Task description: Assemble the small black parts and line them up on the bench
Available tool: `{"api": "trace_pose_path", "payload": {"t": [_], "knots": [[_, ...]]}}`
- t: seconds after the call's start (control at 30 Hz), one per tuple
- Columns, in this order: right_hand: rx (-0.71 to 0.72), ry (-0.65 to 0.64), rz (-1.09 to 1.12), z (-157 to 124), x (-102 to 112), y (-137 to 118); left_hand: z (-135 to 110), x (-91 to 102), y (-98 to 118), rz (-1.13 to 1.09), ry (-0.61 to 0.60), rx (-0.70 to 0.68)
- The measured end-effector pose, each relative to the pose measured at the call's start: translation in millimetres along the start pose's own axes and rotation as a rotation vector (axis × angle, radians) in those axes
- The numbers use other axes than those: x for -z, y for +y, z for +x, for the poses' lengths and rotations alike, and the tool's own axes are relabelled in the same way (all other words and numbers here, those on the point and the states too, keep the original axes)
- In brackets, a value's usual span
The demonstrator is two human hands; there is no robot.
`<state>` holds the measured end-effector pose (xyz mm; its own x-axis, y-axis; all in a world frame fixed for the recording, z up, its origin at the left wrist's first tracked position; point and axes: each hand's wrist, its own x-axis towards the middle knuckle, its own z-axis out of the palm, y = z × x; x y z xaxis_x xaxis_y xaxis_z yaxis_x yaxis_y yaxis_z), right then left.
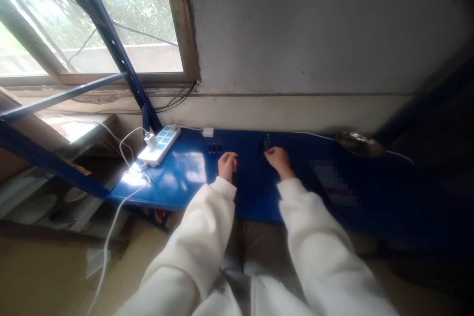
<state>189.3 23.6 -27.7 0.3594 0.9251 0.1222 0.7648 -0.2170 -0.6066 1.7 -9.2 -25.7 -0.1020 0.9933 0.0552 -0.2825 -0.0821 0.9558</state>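
Note:
My right hand is over the blue table, its thumb and fingers closed at the near end of a small cluster of dark, partly shiny pieces. The fingertips cover where they meet it, and what kind of thing it is stays unclear. To the left, my left hand hovers or rests with curled fingers drawn together; whatever may be inside them is hidden. Just beyond that hand stand three small black pieces in a short row.
A white power strip with a plugged-in charger lies at the table's left end, its cable hanging off the edge. A white adapter sits by the wall. At right are a shiny metal dish and a blurred sheet. Blue rack posts rise left.

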Motion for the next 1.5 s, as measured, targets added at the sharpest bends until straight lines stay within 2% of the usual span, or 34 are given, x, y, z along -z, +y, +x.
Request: {"api": "trace_pose_path", "payload": {"t": [0.13, 0.2, 0.27, 0.33, 0.43, 0.6, 1.1, 1.27, 1.4, 1.5], "knots": [[0.201, 0.067, 0.389, -34, -13, -23, -2, 0.2, 0, 0.095, 0.035, -0.02], [0.33, 0.131, 0.497, -46, -21, -31, -5, 1.1, 1, 0.267, 0.066, -0.079], [0.409, 0.147, 0.529, -53, -26, -33, -10, 2.3, 4, 0.552, 0.099, -0.186], [0.44, 0.135, 0.529, -56, -29, -30, -13, 3.6, 11, 0.882, 0.126, -0.268], [0.433, 0.122, 0.531, -55, -30, -25, -11, 5.6, 25, 1.266, 0.113, -0.233], [0.411, 0.113, 0.544, -53, -32, -21, 8, 9.0, 41, 1.531, 0.0, -0.099], [0.409, 0.08, 0.545, -53, -33, -23, 33, 20.9, 30, 1.585, -0.044, -0.064], [0.406, 0.077, 0.556, -54, -33, -23, 40, 26.5, 27, 1.54, -0.04, -0.085], [0.396, 0.062, 0.562, -55, -31, -25, 40, 26.7, 23, 1.35, -0.006, -0.13], [0.384, 0.028, 0.549, -56, -29, -26, 32, 20.6, 19, 0.937, -0.067, -0.098]]}}
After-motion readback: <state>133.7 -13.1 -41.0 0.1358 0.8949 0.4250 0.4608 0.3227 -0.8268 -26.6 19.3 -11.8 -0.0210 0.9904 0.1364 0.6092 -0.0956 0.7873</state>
